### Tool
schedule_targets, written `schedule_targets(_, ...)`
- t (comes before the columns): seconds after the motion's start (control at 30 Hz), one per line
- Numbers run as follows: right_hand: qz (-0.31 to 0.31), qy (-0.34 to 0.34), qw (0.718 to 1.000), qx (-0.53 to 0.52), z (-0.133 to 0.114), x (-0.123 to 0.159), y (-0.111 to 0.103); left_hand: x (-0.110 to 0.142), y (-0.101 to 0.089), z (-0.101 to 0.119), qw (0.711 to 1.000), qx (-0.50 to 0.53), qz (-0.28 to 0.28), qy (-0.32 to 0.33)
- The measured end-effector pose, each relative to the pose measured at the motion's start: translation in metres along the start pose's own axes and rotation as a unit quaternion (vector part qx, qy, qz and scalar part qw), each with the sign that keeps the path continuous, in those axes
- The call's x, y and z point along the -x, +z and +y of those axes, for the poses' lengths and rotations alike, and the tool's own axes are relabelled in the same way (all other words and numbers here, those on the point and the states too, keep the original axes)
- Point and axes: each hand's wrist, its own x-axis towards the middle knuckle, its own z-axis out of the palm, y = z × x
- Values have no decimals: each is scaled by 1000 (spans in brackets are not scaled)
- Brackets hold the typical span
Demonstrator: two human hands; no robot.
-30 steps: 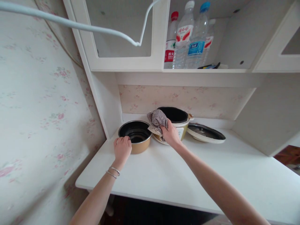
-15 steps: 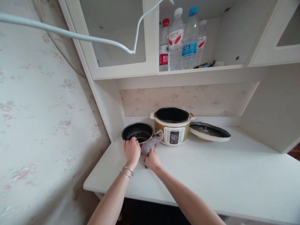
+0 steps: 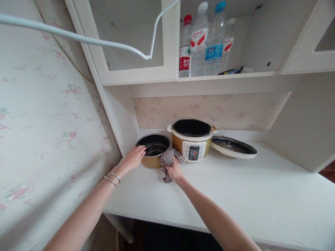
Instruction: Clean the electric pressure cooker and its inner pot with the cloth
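Note:
An inner pot [image 3: 151, 162], gold outside and black inside, stands on the white desk. My left hand [image 3: 133, 157] lies over its left front rim with the fingers stretched out towards the inside; the thumb is hidden. My right hand [image 3: 175, 170] is closed on a bunched grey-brown cloth [image 3: 167, 158], which touches the pot's right front side. Just right of the pot stands a gold and white electric cooker [image 3: 178, 143] with its top uncovered and a control panel in front. Its lid [image 3: 234, 148] lies upside down beside it.
The white desk [image 3: 222, 195] runs to the right, its front edge near me. Overhead, a cabinet shelf [image 3: 235, 76] holds several plastic bottles [image 3: 199, 45]. A white bent rod [image 3: 78, 38] crosses the upper left. A flowered wall [image 3: 52, 122] borders the left side.
My left hand has shifted left from the pot's front rim to its left front, its fingers now straighter. The cloth has moved lower and bunched up in my right hand, baring more of the pot's side.

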Motion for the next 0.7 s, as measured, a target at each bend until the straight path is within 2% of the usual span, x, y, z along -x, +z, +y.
schedule_targets(0.1,-10,3,1000,-28,-2,1,14,-1,-6,-23,998,-23,-59,-2)
schedule_targets(0.17,-19,2,999,-33,-6,3,22,0,-2,-22,998,-29,-64,4)
schedule_targets(0.27,-13,0,1000,-25,-14,11,33,4,9,0,998,-51,-26,-7)
schedule_targets(0.4,-44,-7,999,-23,-25,28,53,8,25,44,994,-79,47,-64)
schedule_targets(0.47,-48,-14,998,-28,-28,36,61,10,29,63,994,-61,53,-77)
schedule_targets(0.53,-30,-5,999,-34,-26,38,62,10,27,73,997,-15,43,-58)
schedule_targets(0.6,-7,8,1000,-28,-21,33,54,9,19,71,999,25,39,-21)
schedule_targets(0.7,9,-6,1000,-11,-11,17,34,7,2,42,999,25,40,13)
